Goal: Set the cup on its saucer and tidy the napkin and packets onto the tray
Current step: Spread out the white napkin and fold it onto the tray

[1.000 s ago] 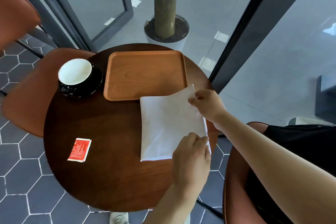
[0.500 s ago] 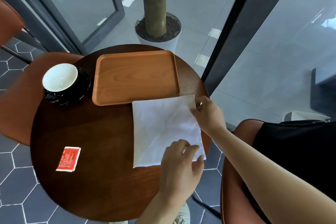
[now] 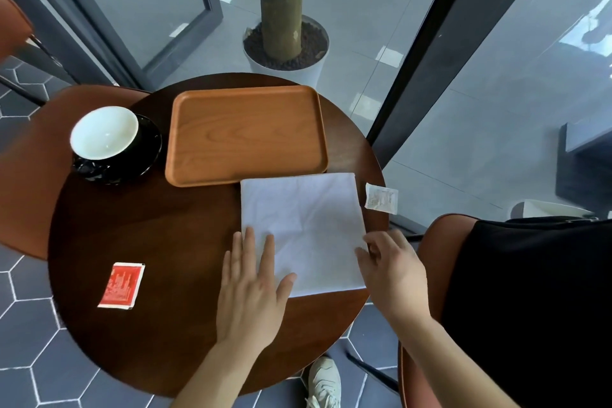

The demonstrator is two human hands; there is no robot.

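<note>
Partly beneath left fingers [image 3: 267, 255], napkin [image 3: 308, 219].

white packet [image 3: 381, 197] unreadable, napkin [image 3: 308, 225] corner under left hand [image 3: 251, 295]

Single head-worn view, steeply down and forward, close over round table [image 3: 159, 242].

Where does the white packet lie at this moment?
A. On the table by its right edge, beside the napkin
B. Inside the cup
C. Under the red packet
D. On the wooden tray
A: the white packet lies on the table by its right edge, just right of the napkin and off the tray.
</note>
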